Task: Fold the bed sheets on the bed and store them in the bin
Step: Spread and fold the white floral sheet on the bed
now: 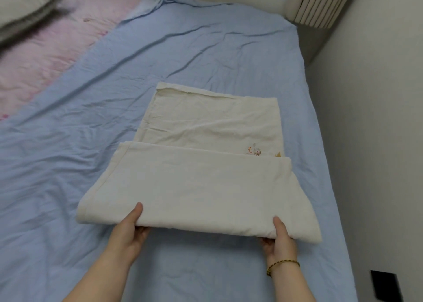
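A bed [341, 244] fills the view along a pale wall [377, 118], with a blue sheet [68, 164] spread flat over it. Nearest me, both hands hold the near fold of the cream sheet [194, 187]. My left hand [131, 229] grips toward its left end. My right hand [278, 238], a beaded bracelet [282, 265] at the wrist, grips toward its right end. On each hand the thumb lies on top and the fingers [143, 229] curl underneath, pinching the layers between them.

The cream sheet lies in the middle of the bed, already a long narrow strip. Its near part is doubled over and looks raised a little off the blue sheet. Just beyond the doubled flap, a small embroidered flower [254, 151] shows near the strip's right edge, and the far hem lies flat. Beyond the cream sheet's far left corner lie a pink quilt [57, 50] and a grey bundle [29, 1]. Beyond its far right corner is a ribbed panel [320, 1]. No bin is in view.

I judge the cloth light, soft and limp, and several layers thick here. It will sag between my hands, and the layers may slide apart. The fold is best held near both ends, with all layers pinched, and laid forward evenly.
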`<act>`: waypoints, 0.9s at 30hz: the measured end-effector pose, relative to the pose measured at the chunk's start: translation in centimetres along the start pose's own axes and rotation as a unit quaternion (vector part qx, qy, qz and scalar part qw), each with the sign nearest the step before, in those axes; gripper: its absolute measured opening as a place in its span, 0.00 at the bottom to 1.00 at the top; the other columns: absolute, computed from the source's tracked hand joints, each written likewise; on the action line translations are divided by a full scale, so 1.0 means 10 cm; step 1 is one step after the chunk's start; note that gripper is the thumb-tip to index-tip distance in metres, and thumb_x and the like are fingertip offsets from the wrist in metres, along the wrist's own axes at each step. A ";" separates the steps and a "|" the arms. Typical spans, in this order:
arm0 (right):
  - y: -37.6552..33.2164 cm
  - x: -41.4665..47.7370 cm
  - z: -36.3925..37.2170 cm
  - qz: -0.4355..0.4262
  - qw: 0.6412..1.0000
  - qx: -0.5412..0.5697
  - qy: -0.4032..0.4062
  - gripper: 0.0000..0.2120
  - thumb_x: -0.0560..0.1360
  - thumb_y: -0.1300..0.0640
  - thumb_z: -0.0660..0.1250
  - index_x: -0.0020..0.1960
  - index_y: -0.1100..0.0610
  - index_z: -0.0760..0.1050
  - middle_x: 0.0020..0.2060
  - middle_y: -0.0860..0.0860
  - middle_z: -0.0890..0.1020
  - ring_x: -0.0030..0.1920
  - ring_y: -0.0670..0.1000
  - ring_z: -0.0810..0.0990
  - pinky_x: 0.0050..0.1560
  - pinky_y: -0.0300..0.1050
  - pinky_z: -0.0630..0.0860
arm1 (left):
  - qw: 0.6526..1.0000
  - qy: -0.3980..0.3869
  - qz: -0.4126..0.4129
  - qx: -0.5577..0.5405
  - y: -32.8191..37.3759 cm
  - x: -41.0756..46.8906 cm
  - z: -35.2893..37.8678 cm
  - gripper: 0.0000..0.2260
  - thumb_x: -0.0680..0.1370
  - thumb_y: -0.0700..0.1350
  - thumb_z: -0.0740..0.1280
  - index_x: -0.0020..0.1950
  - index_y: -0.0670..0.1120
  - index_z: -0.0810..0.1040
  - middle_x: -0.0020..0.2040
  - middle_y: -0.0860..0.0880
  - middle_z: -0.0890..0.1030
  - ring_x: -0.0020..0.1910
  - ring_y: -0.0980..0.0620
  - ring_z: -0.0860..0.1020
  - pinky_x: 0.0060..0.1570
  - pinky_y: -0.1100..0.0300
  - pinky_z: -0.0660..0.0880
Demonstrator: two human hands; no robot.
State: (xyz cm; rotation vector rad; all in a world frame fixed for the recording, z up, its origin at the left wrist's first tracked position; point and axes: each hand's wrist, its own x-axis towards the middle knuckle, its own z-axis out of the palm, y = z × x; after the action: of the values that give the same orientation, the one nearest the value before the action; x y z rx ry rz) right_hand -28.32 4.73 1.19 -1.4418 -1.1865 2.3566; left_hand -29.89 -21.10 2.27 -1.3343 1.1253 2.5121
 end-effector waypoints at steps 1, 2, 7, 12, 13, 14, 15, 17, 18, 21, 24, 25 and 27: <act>-0.02 -0.06 -0.04 -0.009 1.000 -0.012 -0.008 0.09 0.77 0.62 0.61 0.57 0.55 0.69 0.42 0.48 0.77 0.41 0.49 0.75 0.22 0.35 0.75 | 1.000 -0.006 0.005 0.005 0.00 -0.07 -0.05 0.08 0.80 0.38 0.58 0.45 0.48 0.73 0.28 0.56 0.82 0.27 0.59 0.81 0.26 0.65 0.78; -0.04 -0.14 -0.10 -0.014 1.000 -0.024 -0.014 0.11 0.77 0.62 0.61 0.58 0.55 0.69 0.42 0.48 0.77 0.41 0.50 0.75 0.22 0.35 0.75 | 1.000 -0.008 0.007 0.011 0.00 -0.16 -0.11 0.08 0.80 0.38 0.58 0.45 0.48 0.73 0.28 0.56 0.82 0.27 0.59 0.81 0.26 0.65 0.78; 0.05 -0.62 -0.57 -0.022 0.998 -0.059 -0.014 0.12 0.76 0.62 0.62 0.58 0.55 0.69 0.41 0.49 0.77 0.39 0.51 0.75 0.23 0.38 0.76 | 0.999 -0.008 0.001 0.032 -0.08 -0.62 -0.53 0.08 0.80 0.39 0.57 0.44 0.48 0.72 0.26 0.56 0.81 0.31 0.55 0.81 0.23 0.65 0.76; 0.24 -1.14 -0.94 -0.032 0.999 -0.023 -0.021 0.13 0.76 0.63 0.62 0.60 0.55 0.68 0.41 0.49 0.77 0.39 0.51 0.75 0.32 0.43 0.73 | 0.997 -0.042 0.011 0.060 -0.06 -0.99 -0.87 0.08 0.81 0.41 0.57 0.44 0.49 0.72 0.25 0.55 0.81 0.31 0.54 0.81 0.26 0.64 0.77; 0.30 -1.27 -1.01 -0.037 0.999 -0.018 -0.016 0.14 0.76 0.62 0.62 0.61 0.56 0.68 0.41 0.50 0.77 0.39 0.52 0.75 0.34 0.44 0.71 | 0.997 -0.045 0.013 0.065 -0.05 -1.08 -0.96 0.08 0.81 0.42 0.57 0.44 0.49 0.72 0.25 0.55 0.81 0.35 0.52 0.79 0.30 0.60 0.78; 0.34 -1.38 -1.06 -0.042 0.999 -0.017 -0.014 0.15 0.76 0.62 0.62 0.62 0.56 0.69 0.41 0.50 0.77 0.39 0.52 0.75 0.35 0.44 0.70 | 0.996 -0.048 0.016 0.068 -0.03 -1.17 -1.02 0.08 0.81 0.42 0.57 0.44 0.49 0.72 0.25 0.55 0.81 0.38 0.52 0.77 0.34 0.59 0.77; 0.40 -1.48 -1.12 -0.045 0.999 -0.012 -0.012 0.15 0.76 0.62 0.62 0.63 0.57 0.69 0.41 0.50 0.77 0.39 0.52 0.75 0.35 0.45 0.70 | 0.996 -0.050 0.017 0.069 -0.01 -1.25 -1.10 0.08 0.81 0.42 0.57 0.44 0.49 0.72 0.25 0.55 0.81 0.38 0.52 0.77 0.34 0.59 0.77; 0.51 -1.73 -1.25 -0.047 0.999 -0.007 -0.009 0.16 0.76 0.62 0.61 0.64 0.59 0.69 0.41 0.50 0.77 0.39 0.51 0.75 0.35 0.44 0.70 | 0.996 -0.049 0.017 0.067 -0.01 -1.45 -1.34 0.08 0.81 0.42 0.57 0.44 0.49 0.72 0.26 0.55 0.81 0.31 0.54 0.81 0.29 0.64 0.77; 0.57 -1.87 -1.33 -0.045 0.999 -0.011 -0.010 0.15 0.77 0.61 0.61 0.63 0.59 0.69 0.40 0.50 0.77 0.39 0.52 0.74 0.35 0.44 0.69 | 0.997 -0.046 0.019 0.064 -0.01 -1.56 -1.50 0.08 0.81 0.42 0.57 0.44 0.49 0.72 0.25 0.55 0.81 0.26 0.57 0.80 0.25 0.66 0.76; 0.69 -2.21 -1.56 -0.038 0.999 -0.013 -0.008 0.13 0.77 0.61 0.61 0.61 0.56 0.69 0.40 0.51 0.77 0.39 0.52 0.74 0.36 0.45 0.70 | 0.997 -0.039 0.022 0.064 -0.03 -1.77 -1.85 0.08 0.80 0.42 0.57 0.45 0.51 0.72 0.26 0.56 0.81 0.23 0.59 0.79 0.23 0.67 0.75; 0.73 -2.39 -1.75 -0.045 0.999 -0.014 0.002 0.12 0.76 0.61 0.62 0.59 0.55 0.69 0.43 0.53 0.77 0.41 0.53 0.75 0.38 0.46 0.71 | 0.996 -0.041 0.025 0.079 -0.08 -1.89 -2.04 0.07 0.80 0.42 0.58 0.55 0.51 0.72 0.38 0.53 0.81 0.35 0.53 0.78 0.27 0.66 0.77; 0.73 -2.43 -1.79 -0.047 0.999 -0.017 0.006 0.10 0.76 0.61 0.62 0.57 0.55 0.69 0.42 0.52 0.77 0.40 0.53 0.75 0.37 0.46 0.71 | 0.996 -0.039 0.029 0.080 -0.08 -1.91 -2.07 0.08 0.80 0.42 0.58 0.58 0.51 0.69 0.43 0.52 0.79 0.38 0.53 0.76 0.25 0.67 0.76; 0.71 -2.46 -1.78 -0.049 0.998 -0.026 0.010 0.09 0.76 0.61 0.61 0.56 0.57 0.69 0.40 0.51 0.76 0.39 0.53 0.74 0.35 0.45 0.69 | 0.995 -0.039 0.040 0.078 -0.08 -1.93 -2.08 0.11 0.79 0.42 0.59 0.61 0.52 0.67 0.51 0.49 0.76 0.41 0.55 0.73 0.23 0.69 0.74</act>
State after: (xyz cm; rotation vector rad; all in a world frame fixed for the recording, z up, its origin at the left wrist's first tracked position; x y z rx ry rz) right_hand 1.02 -2.11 9.35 -1.3845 -1.2906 2.2586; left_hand -3.42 -28.93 8.90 -1.1653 1.3521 2.4474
